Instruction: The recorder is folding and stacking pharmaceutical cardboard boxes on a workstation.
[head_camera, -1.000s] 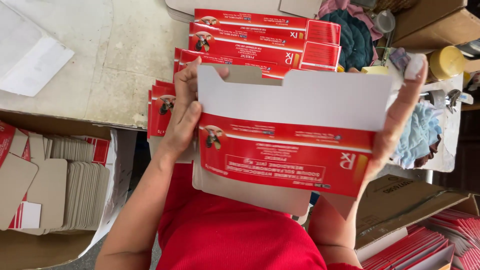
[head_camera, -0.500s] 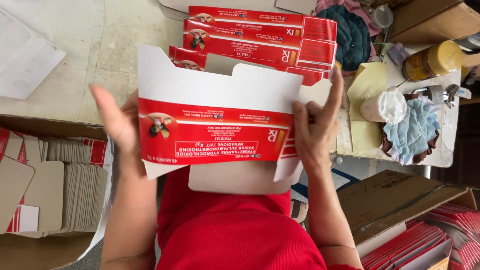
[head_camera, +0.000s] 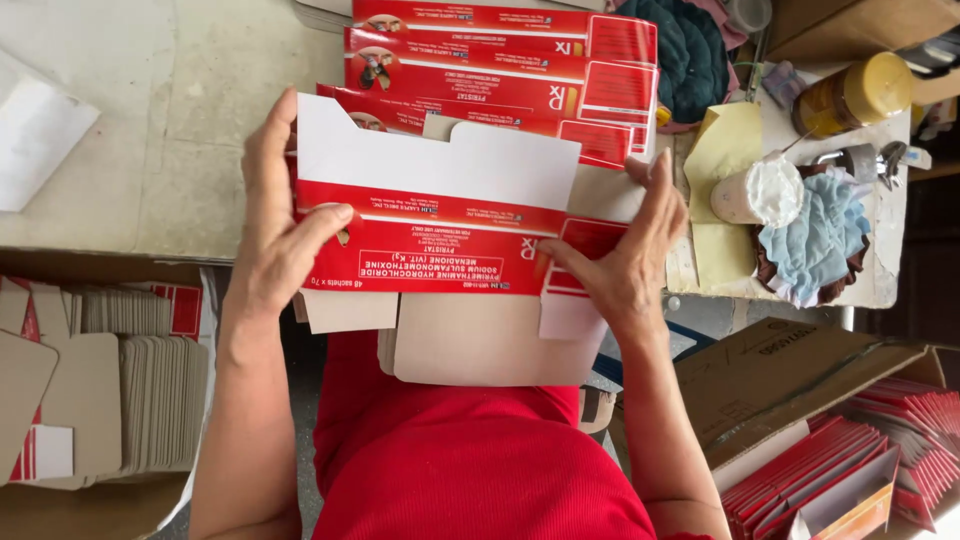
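Change: since half a second ago the red and white flat cardboard carton blank (head_camera: 440, 235) sits lower and more level, and both hands have shifted along its ends.
Head view, left hand (head_camera: 275, 230): gripping the carton's left end, thumb on the red face.
Head view, right hand (head_camera: 625, 265): fingers spread, pressing the carton's right end flap.
Carton place: held above the lap, at the near edge of the pale grey bench (head_camera: 190, 130).
Behind: stack of red printed cartons (head_camera: 500, 60).
Left: brown box of flat card blanks (head_camera: 120, 390).
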